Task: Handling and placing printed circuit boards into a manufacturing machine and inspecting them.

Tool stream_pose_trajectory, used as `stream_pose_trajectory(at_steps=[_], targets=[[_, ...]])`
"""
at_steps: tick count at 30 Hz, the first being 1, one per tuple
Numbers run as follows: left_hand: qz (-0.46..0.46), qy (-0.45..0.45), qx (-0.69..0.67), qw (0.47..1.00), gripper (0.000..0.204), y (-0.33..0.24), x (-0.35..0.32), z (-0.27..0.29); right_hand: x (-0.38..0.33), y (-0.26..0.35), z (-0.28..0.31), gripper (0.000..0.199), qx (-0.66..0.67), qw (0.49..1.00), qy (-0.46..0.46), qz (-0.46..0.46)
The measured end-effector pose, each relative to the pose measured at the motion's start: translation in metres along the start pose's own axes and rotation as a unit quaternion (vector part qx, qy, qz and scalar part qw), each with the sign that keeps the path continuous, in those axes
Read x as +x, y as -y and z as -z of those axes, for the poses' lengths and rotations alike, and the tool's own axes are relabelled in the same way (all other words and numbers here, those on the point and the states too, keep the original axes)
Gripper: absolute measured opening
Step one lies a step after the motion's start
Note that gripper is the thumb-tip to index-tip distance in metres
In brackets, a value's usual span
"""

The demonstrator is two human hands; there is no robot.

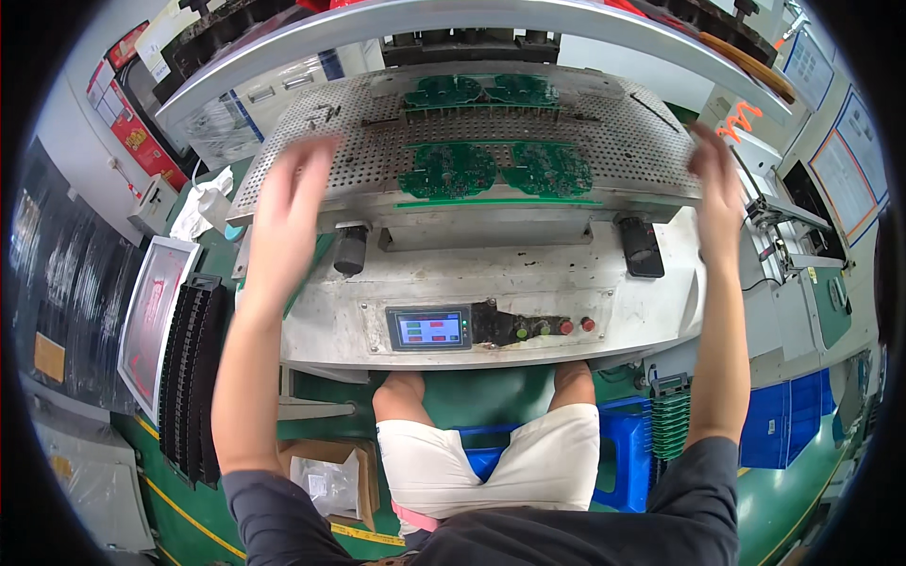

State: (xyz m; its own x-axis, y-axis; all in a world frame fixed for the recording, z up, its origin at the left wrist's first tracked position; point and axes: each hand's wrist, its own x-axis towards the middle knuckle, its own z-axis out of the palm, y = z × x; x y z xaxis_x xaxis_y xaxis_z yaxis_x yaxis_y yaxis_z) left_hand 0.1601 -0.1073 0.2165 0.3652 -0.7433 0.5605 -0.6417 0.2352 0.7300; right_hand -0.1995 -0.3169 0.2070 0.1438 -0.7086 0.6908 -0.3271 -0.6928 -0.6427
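Observation:
My left hand (294,189) is raised over the left end of a perforated metal plate (368,160), fingers stretched out and slightly blurred, with nothing visible in them. At the plate's right end my right hand (719,179) is held up, its fingers extended and smeared at the tips; I see nothing in it. Between the hands, a green circuit board panel (453,170) with two rounded sections lies near the plate's front edge. Behind it, another green circuit board panel (481,91) sits by a row of pins. Neither hand touches a board.
A pale metal bar (453,26) arches over the plate's far side. Below the plate are two black cylindrical parts (351,249), a touch screen (428,328) and several buttons (565,325). A black slotted rack (192,377) stands left; a blue bin (783,423) stands right.

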Motion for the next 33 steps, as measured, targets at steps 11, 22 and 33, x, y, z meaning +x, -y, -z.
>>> stream_pose_trajectory(at_steps=[11, 22, 33], targets=[[0.248, 0.084, -0.447, 0.855, 0.035, -0.014, -0.068, -0.07, -0.124, -0.232, 0.083, 0.037, -0.395, 0.918, -0.028, -0.001], [0.258, -0.073, -0.472, 0.84, 0.03, -0.001, -0.041, -0.086, -0.134, -0.223, 0.074, 0.043, -0.479, 0.877, -0.038, 0.002], [0.259, -0.046, -0.454, 0.851, 0.024, -0.031, -0.157, -0.062, -0.162, -0.225, 0.092, 0.048, -0.171, 0.97, -0.114, -0.131]])
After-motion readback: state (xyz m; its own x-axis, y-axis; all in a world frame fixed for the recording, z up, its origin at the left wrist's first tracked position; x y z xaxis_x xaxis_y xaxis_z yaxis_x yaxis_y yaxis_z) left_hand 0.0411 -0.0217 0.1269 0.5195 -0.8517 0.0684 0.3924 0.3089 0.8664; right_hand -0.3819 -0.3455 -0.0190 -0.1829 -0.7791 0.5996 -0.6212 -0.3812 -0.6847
